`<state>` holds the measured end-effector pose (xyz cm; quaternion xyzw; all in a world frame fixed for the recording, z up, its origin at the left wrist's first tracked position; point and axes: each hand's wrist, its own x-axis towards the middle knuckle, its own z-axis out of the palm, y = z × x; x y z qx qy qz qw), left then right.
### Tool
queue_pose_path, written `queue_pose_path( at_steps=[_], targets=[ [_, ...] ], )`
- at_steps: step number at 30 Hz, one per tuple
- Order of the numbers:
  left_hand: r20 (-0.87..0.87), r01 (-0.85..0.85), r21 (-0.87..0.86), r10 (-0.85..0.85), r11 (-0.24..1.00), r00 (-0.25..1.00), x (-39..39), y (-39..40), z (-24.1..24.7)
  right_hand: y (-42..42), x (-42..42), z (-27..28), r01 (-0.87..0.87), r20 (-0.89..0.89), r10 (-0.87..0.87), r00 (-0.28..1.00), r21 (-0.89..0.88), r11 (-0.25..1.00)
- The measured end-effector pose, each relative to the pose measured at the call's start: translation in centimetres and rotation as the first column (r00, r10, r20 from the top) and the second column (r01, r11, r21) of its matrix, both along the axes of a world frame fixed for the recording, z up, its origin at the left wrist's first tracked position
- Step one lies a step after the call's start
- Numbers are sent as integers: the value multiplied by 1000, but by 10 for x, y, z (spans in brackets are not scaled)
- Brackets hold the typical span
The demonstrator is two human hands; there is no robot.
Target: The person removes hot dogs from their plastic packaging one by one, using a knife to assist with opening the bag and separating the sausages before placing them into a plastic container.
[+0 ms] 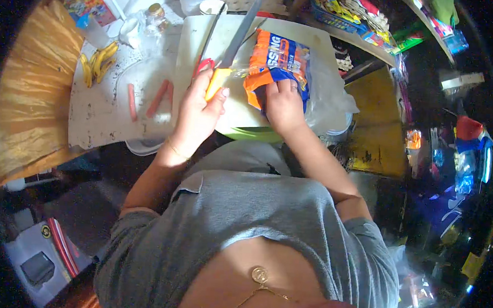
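Note:
My left hand grips a knife's yellow handle; its long dark blade points away from me. A second slim blade with a red handle lies against the same fingers; whether they grip it too is unclear. My right hand reaches into the torn mouth of an orange-and-blue plastic package of sausages, which bears writing. Its fingertips are hidden inside. The package rests on a white cutting board. To the left, several reddish sausages lie on a clear plastic tray or lid.
Bananas, a glass jar and a white cup stand on the left of the table. A green basin shows under the board's near edge. At the right are a clear plastic bag and a blue basket on a shelf.

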<state>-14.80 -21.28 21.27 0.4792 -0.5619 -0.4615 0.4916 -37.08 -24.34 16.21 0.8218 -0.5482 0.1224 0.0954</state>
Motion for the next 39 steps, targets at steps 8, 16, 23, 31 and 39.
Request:
queue_pose_path(
  at_steps=[8, 16, 23, 31, 39],
  targets=[
    [-43, 31, 87, -27, 996, 999, -5, 0, -25, -7, 4, -1, 125, 34, -131, 991, 131, 983],
    [-137, -11, 103, 25, 995, 990, 1, 13, -31, -19, 6, -1, 72, -92, -70, 993, 8, 997],
    [-173, -43, 156, 70, 987, 982, 3, 20, -29, -15, 0, 31, 51, -191, 24, 981, 377, 925],
    [-67, -28, 78, 33, 997, 997, -5, 19, -29, -22, 7, 26, 2, -32, 13, 999, 438, 899],
    [-101, -30, 80, 38, 996, 994, 2, 20, -29, -31, 3, 1, 20, 15, -20, 1000, 2, 1000]
  ],
)
